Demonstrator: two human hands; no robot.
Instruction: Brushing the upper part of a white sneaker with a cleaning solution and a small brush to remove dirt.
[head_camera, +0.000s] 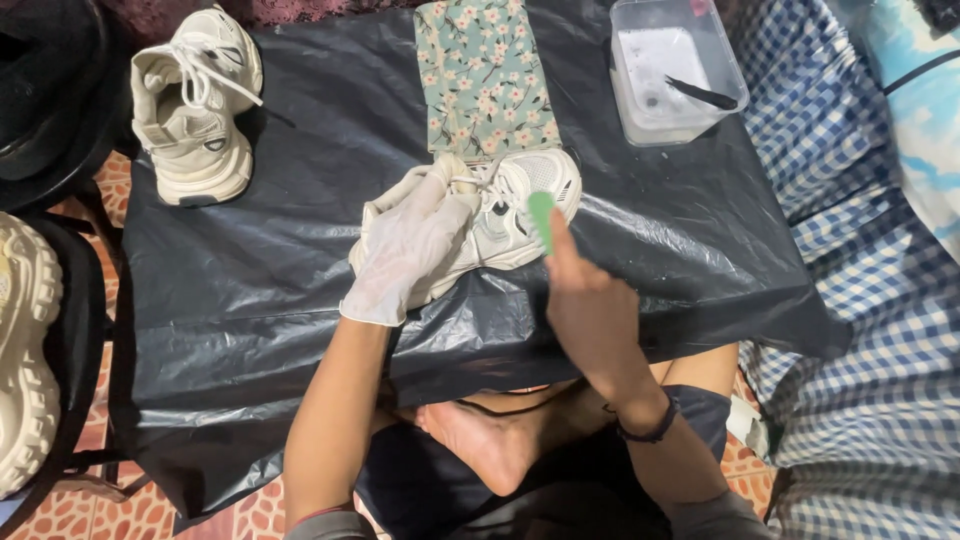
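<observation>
From the head camera, the gloved left hand (408, 250) closes over a white sneaker (520, 205) lying mid-sheet on black plastic (300, 280), hiding its heel. The bare right hand (590, 305) pinches a green tool (541, 215) at the toe; its lower end is hidden. A second sneaker (195, 105) sits far left.
</observation>
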